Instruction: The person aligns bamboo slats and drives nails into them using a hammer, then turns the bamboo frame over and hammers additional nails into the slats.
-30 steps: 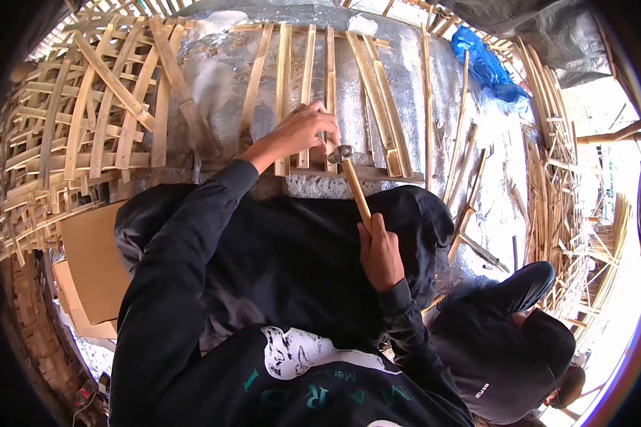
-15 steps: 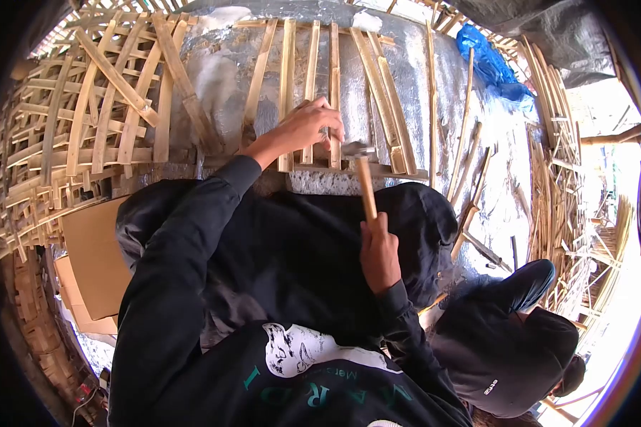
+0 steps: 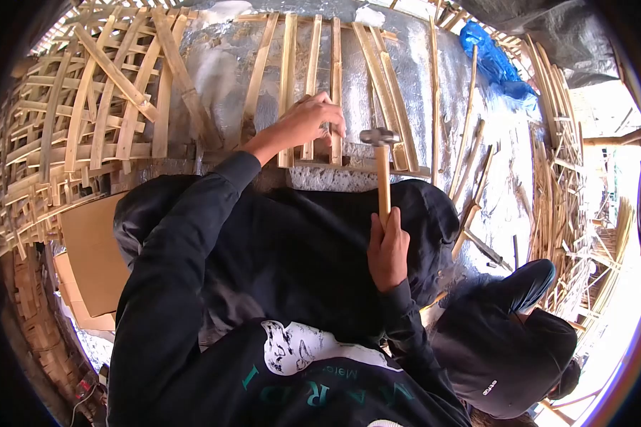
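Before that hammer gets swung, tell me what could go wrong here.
The hammer in the right hand could catch the left hand, whose fingers are at a bamboo strip close to the hammer's head. The narrow strip might split or skid under an off-centre blow. A wide swing might bother the co-worker close by on the right.

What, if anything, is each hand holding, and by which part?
The right hand grips a hammer by the lower part of its wooden handle. The left hand is at a bamboo slat; what it pinches cannot be told.

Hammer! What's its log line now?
left hand: at bamboo strip | right hand: gripping hammer | hammer head: apart from left hand
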Available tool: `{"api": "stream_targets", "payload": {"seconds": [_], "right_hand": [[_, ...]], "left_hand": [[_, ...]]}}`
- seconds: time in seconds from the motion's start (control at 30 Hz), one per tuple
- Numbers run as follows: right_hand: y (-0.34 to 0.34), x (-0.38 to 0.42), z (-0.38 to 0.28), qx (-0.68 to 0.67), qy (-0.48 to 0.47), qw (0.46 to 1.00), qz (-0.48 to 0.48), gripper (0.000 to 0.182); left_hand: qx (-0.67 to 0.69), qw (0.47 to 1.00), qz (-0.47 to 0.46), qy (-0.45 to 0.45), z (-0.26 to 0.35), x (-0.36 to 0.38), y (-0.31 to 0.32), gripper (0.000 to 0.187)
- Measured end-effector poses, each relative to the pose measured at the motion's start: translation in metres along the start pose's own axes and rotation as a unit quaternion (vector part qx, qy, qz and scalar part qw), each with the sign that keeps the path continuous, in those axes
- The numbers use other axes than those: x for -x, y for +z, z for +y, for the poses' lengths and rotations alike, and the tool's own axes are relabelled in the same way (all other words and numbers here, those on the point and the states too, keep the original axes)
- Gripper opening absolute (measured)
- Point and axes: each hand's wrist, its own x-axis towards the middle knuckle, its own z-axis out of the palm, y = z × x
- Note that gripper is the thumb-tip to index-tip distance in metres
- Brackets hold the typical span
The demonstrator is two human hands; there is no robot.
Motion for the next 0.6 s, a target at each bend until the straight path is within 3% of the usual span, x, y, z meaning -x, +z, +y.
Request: {"api": "stream_targets", "payload": {"seconds": [0.1,0.13,0.23,0.27,0.37,0.4,0.5,0.57,0.6], "right_hand": [[0.011,0.006,0.015,0.009,0.038,0.996,-0.082,0.021],[0.009,0.005,0.018,-0.004,-0.002,0.995,-0.096,0.021],[-0.007,-0.007,0.010,-0.016,-0.024,0.997,-0.072,0.022],[-0.001,-0.003,0.000,-0.005,-0.005,1.000,-0.016,0.022],[0.009,0.006,0.006,-0.028,0.043,0.997,-0.057,0.022],[0.005,0.005,0.009,0.006,0.012,0.993,-0.114,0.022],[-0.005,0.002,0.004,-0.058,-0.030,0.991,-0.114,0.022],[0.002,0.005,-0.002,-0.072,0.005,0.990,-0.123,0.021],[0.014,0.008,-0.001,-0.050,-0.002,0.997,-0.053,0.021]], "left_hand": [[0.006,1.000,-0.004,-0.005,0.002,-0.005,-0.006,0.028],[-0.007,1.000,-0.005,-0.010,0.001,-0.005,-0.006,0.028],[-0.020,1.000,-0.009,-0.020,0.001,-0.006,-0.004,0.027],[-0.016,1.000,-0.004,-0.010,0.000,-0.005,-0.004,0.027],[-0.011,1.000,0.001,0.000,0.002,-0.004,-0.005,0.026],[-0.008,1.000,0.000,-0.001,0.001,-0.004,-0.005,0.026],[-0.005,1.000,-0.005,-0.002,-0.003,-0.006,-0.001,0.028],[-0.040,0.999,0.024,0.027,-0.006,-0.003,0.002,0.029],[-0.025,1.000,0.014,0.013,-0.002,-0.003,0.000,0.030]]}}
